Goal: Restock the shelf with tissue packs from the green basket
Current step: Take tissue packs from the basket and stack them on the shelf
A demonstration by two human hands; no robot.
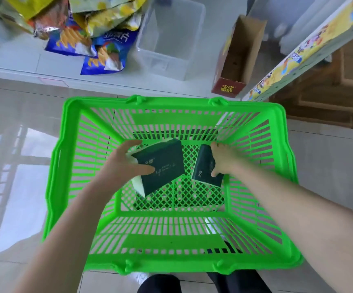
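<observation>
A bright green basket (69, 170) stands on the tiled floor below me, in front of a white shelf (23, 66). Both my hands reach down inside it. My left hand (126, 163) grips a dark green tissue pack (165, 168), thumb on its top face, fingers round its far end. My right hand (224, 159) grips a second, smaller-looking dark green tissue pack (203, 166), held tilted on edge. Both packs are just above the basket's mesh bottom.
On the shelf lie blue and yellow snack bags (91, 39) at left, a clear plastic bin (171, 39) in the middle and an open brown carton (237, 58) at right. A printed yellow shelf post (294, 58) rises at right, with wooden furniture (330, 85) behind.
</observation>
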